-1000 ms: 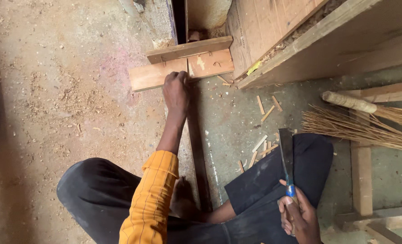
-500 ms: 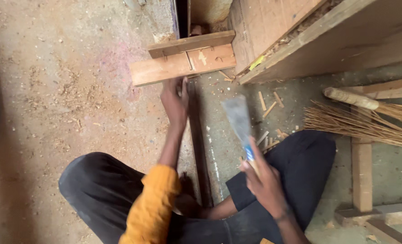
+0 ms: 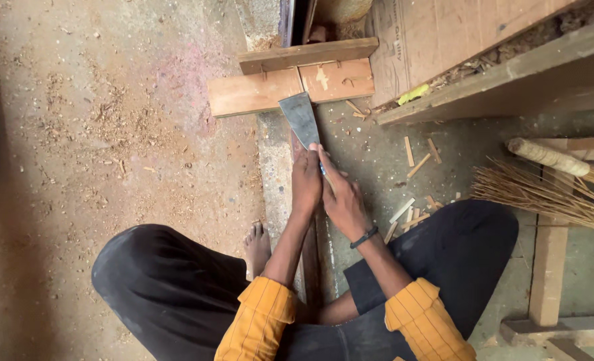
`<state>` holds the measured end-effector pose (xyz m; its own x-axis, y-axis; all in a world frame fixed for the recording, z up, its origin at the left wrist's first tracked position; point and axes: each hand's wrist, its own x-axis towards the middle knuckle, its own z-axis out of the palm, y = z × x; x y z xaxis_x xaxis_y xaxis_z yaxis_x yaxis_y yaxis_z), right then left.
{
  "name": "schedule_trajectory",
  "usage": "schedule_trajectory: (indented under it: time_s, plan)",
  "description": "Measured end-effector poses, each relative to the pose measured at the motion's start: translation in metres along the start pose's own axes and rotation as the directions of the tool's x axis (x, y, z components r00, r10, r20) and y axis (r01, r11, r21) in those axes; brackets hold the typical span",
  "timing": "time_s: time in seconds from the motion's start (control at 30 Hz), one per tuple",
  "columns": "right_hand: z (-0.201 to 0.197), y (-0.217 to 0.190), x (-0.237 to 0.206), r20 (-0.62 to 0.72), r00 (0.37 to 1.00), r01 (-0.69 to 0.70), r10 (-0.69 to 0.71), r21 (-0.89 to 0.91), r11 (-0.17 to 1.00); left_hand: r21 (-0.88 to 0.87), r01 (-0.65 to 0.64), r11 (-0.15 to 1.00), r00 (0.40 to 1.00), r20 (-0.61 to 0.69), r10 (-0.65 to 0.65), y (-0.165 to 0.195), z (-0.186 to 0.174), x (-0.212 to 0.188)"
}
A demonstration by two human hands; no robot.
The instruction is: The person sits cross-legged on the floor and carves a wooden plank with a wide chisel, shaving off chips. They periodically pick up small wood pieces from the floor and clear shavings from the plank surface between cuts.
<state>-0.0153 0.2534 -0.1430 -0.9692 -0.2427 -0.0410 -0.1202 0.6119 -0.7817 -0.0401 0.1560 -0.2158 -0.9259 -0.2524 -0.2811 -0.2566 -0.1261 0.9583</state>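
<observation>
A long dark wooden strip (image 3: 312,267) runs along the floor between my legs toward a flat board (image 3: 290,87). My left hand (image 3: 306,179) grips the far part of the strip. My right hand (image 3: 342,194) holds a broad-bladed metal chopping tool (image 3: 300,119) by its blue handle, most of it hidden in the palm. The blade points away from me and lies over the strip's far end, just short of the board. Both hands touch each other.
Wood chips (image 3: 414,157) lie scattered on the concrete to the right. A straw broom (image 3: 551,187) and wooden frame pieces (image 3: 549,267) are at the right. A large wooden structure (image 3: 497,73) stands at the upper right. Sawdust covers the dirt floor (image 3: 110,120) at left.
My right hand swung the bladed tool from beside my right knee up and left to the strip's far end, meeting my left hand. My left hand drew back slightly along the strip.
</observation>
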Motion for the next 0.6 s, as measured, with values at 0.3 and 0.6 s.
schedule_trajectory:
  time_s: [0.3,0.6]
  plan:
    - [0.006,-0.015,0.028,0.069,0.987,-0.150,0.144,0.082,0.985,0.286,0.178,0.942,0.978,-0.155,-0.138,0.028,0.006,0.025]
    - [0.032,-0.013,0.058,-0.024,0.996,-0.079,0.082,0.102,0.992,0.360,0.111,0.926,0.984,-0.168,-0.053,0.033,-0.008,0.073]
